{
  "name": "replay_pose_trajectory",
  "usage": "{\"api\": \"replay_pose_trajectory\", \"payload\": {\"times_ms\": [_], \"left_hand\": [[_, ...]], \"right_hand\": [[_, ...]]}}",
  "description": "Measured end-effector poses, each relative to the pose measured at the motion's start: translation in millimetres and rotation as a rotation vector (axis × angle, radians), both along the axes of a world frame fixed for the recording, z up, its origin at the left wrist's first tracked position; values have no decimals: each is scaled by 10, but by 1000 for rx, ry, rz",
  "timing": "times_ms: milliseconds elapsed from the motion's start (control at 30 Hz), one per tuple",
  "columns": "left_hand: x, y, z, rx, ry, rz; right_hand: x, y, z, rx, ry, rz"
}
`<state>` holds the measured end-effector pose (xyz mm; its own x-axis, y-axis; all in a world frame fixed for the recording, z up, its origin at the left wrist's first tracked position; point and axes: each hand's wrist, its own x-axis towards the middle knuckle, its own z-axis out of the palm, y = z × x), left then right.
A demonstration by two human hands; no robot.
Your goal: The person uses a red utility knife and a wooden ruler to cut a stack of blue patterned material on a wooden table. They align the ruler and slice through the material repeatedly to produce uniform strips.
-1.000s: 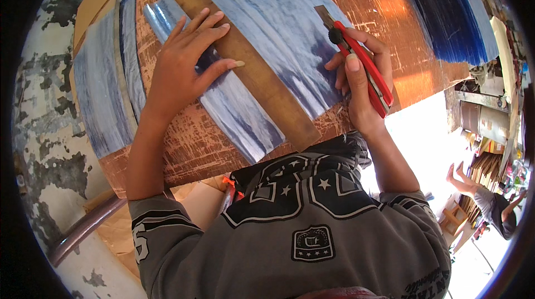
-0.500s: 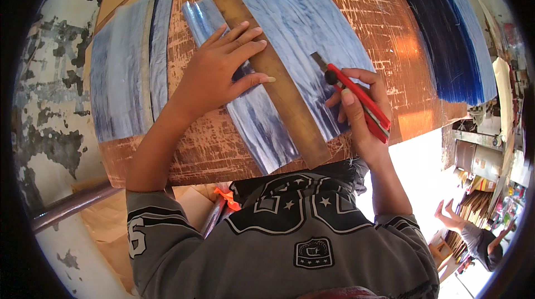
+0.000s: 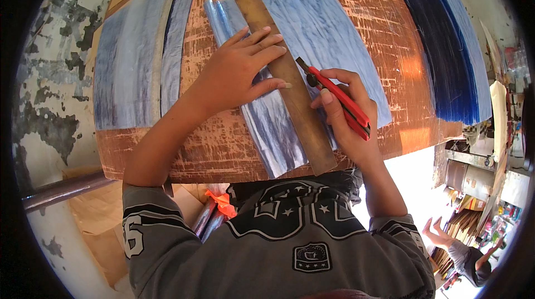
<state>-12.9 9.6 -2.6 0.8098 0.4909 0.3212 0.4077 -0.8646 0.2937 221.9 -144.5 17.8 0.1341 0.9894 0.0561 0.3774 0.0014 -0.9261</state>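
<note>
A glossy blue-and-white marbled sheet (image 3: 334, 37), seemingly thin film or plastic, lies on the scratched brown table. A long brass-coloured straightedge (image 3: 304, 109) crosses it at a slant. My left hand (image 3: 237, 70) rests on the straightedge, fingers spread and pressing down, with its palm over the part of the sheet left of it. My right hand (image 3: 354, 146) is closed round a red utility knife (image 3: 346, 104). The knife's dark blade tip is just right of the straightedge's right edge; whether it touches the sheet I cannot tell.
Similar blue sheets (image 3: 125, 70) lie at the left under a narrow strip (image 3: 159, 59). A thick stack of dark blue sheets (image 3: 448, 54) sits at the table's right edge. Rolls and an orange scrap (image 3: 223, 204) are below the table. A person (image 3: 465, 254) sits at the far lower right.
The knife has moved left, bringing its blade close to the straightedge. My left hand stays pressed on the straightedge. The whole view has shifted slightly.
</note>
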Motion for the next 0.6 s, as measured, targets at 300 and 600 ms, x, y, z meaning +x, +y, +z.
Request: {"api": "replay_pose_trajectory", "payload": {"times_ms": [300,600], "left_hand": [[-13,3,-28,37,8,-6],[-3,-2,-10,28,24,4]], "right_hand": [[7,-1,-1,16,-30,18],[47,-136,-72,112,-95,48]]}}
